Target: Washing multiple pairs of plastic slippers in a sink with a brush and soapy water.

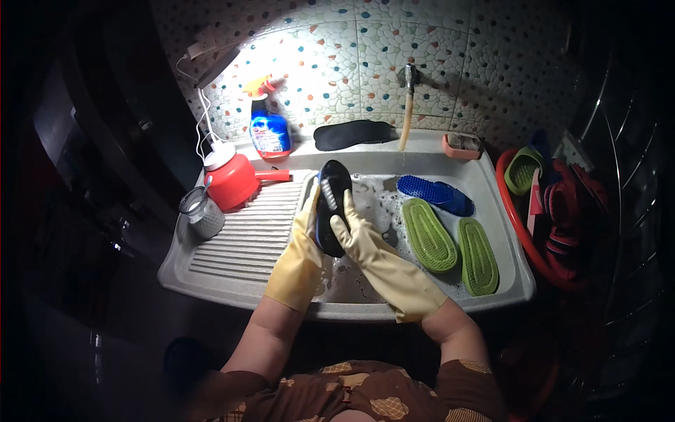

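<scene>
Together, left hand [305, 228] and right hand [357, 232] grip a dark sole [327, 216] | sink [351, 310] beneath both | steady, low hold would best curb splashing

A washing corner, most likely in a home.
A wide laundry sink [232, 294] with a built-in ribbed washboard [239, 257] stands against a wall [422, 42] of pebble-patterned tiles. A tap [410, 74] with a tan hose [407, 116] hangs above suds, and green soles [430, 235] lie in the basin. The spray bottle [271, 135], small pink soap dish [462, 147] and red tub [509, 211] alongside look like household washing things.
</scene>
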The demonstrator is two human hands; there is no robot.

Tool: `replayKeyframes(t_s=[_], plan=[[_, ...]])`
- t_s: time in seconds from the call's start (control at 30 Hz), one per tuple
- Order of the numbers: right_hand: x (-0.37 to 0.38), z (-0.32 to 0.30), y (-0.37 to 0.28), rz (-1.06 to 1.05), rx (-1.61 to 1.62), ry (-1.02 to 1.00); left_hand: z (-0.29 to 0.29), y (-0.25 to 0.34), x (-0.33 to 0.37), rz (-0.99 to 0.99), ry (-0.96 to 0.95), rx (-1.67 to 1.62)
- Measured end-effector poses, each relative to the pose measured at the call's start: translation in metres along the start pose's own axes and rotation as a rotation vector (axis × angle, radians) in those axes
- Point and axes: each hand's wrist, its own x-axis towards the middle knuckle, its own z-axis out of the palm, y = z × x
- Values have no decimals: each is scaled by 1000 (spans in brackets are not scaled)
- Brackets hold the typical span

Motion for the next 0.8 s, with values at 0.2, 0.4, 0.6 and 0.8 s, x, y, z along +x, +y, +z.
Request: replayKeyframes(t_s=[0.2,0.4,0.6,0.8], plan=[[15,-50,-51,504,150,-70,-8,-8,15,-222,-3,-188],[66,-29,-83,578,228,76,10,-14,23,-434,7,-143],[66,-80,-47,621,328,167,38,-11,11,-459,-38,-141],[24,-40,-33,648,422,198,17,-2,4,-281,-52,-106]])
